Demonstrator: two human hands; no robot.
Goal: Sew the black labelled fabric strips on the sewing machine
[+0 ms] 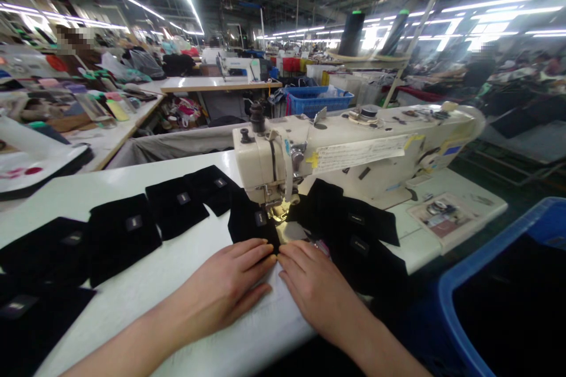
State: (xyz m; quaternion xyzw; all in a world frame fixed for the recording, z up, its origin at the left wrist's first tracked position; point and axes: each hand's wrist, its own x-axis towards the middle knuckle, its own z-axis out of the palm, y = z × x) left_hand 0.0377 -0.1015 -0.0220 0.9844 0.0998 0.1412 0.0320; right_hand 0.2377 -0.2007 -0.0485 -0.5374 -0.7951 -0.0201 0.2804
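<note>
My left hand (227, 285) lies flat on the white table (177, 271), fingers stretched toward a small black fabric piece (252, 224) with a grey label under the needle of the cream sewing machine (354, 150). My right hand (316, 285) lies flat beside it, fingertips at the lit needle plate (292, 231) and touching the edge of a stack of black labelled pieces (358, 230). Both hands are open, fingers together, holding nothing.
A chain of several sewn black pieces (132, 227) trails left across the table. A blue bin (499, 259) stands at the right. Papers (437, 215) lie beside the machine base. Behind are other work tables, a blue basket (316, 99) and other people.
</note>
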